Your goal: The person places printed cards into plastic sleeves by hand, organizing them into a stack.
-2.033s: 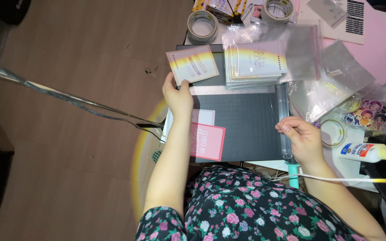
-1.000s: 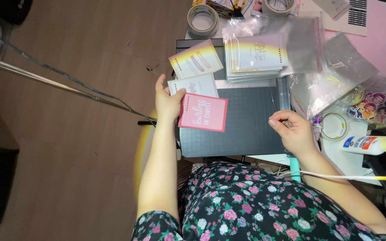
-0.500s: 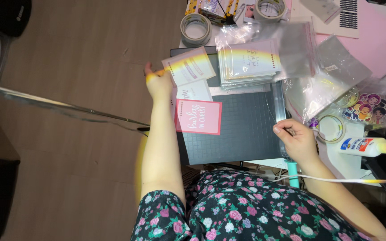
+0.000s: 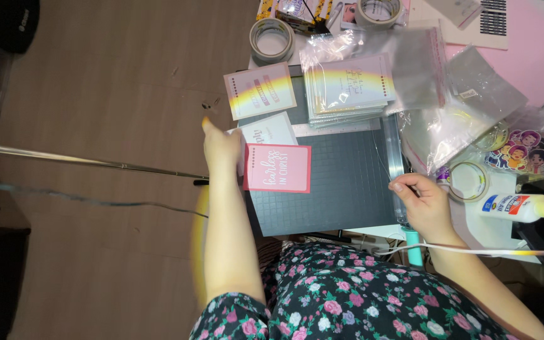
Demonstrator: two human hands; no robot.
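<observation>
Nearest, the person in the flowered dress is leaning over the dark gridded cutting board (image 4: 341, 189), which is lying on the table in front of them. On the right, the right hand (image 4: 424, 203) is resting at the board's right edge beside the metal cutting rail (image 4: 393, 157), its fingers curled together; whether they are pinching the blade slider I cannot tell. To the right of that hand a glue bottle (image 4: 519, 206) is lying on its side, and a ring of tape (image 4: 468, 179) is sitting just beside the wrist.

On the left, the left hand (image 4: 221, 151) is pressing on the left edge of the pink card (image 4: 277, 168), thumb and fingers closed on it, holding it flat on the board's left part, well apart from the rail. A white lettered card (image 4: 271, 130) is poking out from under it on the far side.

Farther off, a rainbow-striped card (image 4: 259, 90) is lying at the board's far left corner, and a stack of printed cards (image 4: 347, 89) is sitting at the far edge, with clear plastic sleeves (image 4: 442, 94) spread to its right. Two tape rolls (image 4: 271, 39) are standing farthest away.

By my reading the work is early: the pink card is not yet lined up under the rail, no trimmed strips are showing, and the stack is waiting untouched.
</observation>
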